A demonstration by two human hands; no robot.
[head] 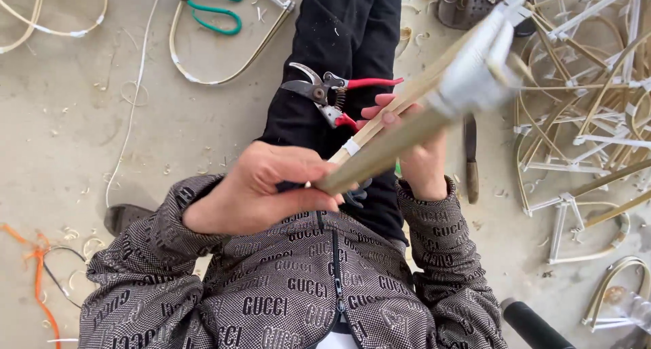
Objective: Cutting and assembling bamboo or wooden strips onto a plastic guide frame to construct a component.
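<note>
An orange cord (37,271) is lying at the left edge of the concrete floor (81,139), down near its lower left corner. A thin white string (132,98) is running up the floor beside it, and green-handled scissors (213,3) are resting at the top edge, just above a bent cane loop (230,57).

The person is sitting on the floor, looking down over a patterned grey-brown jacket (285,288) and black trousers (346,30). The left hand (261,186) is closing in a fist around the near end of a bundle of bamboo sticks (400,129), which is slanting up and to the right across the lap. Red-handled pruning shears (332,91) are lying on the trousers, just above that hand. The right hand (413,149) is curling round the same bundle from behind, fingers wrapping over the sticks further along. White tape (475,64) is binding the far end of the bundle, which is blurred.

A dark-handled knife (470,156) is lying on the floor just right of the right hand. Taped cane frames (583,98) are piling up along the right edge.
</note>
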